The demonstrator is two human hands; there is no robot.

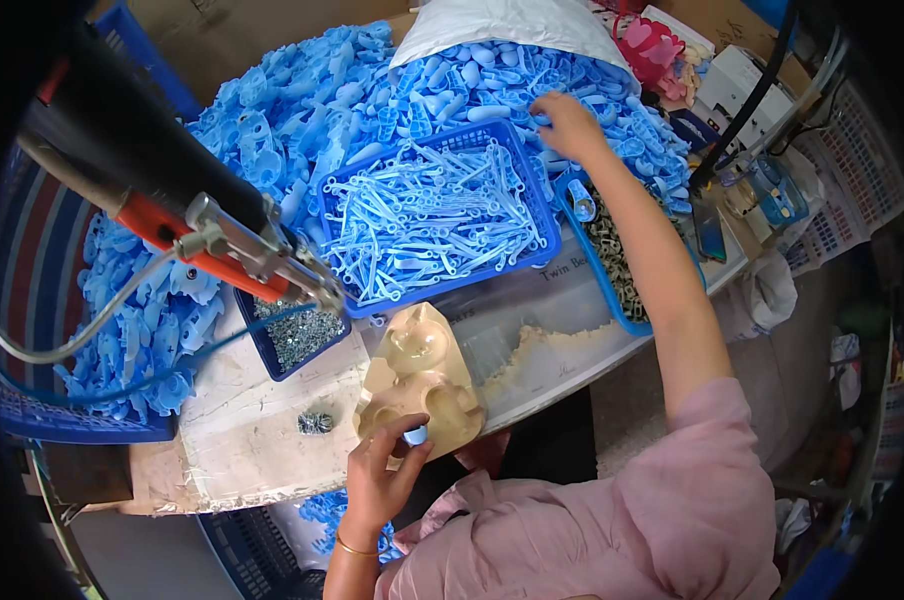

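My left hand (384,470) is closed with a small light-blue plastic part (416,434) pinched between thumb and fingers. It is over the near end of a beige moulded fixture (437,385) with rounded hollows, at the table's front edge. My right arm reaches to the far side, where my right hand (572,128) curls its fingers around a blue piece at the edge of a heap of blue plastic shells (472,75). The shape of that piece is mostly hidden. Between the hands stands a blue basket (547,240) full of thin light-blue ring-ended rods (432,215).
A white sack (522,22) lies over the far heap. At left, an orange-and-black tool on a metal arm (202,245) overhangs a dark tray (277,370) of small screws. A blue tray (644,327) of metal pieces lies under my right forearm. A small dark metallic clump (315,423) rests nearby.
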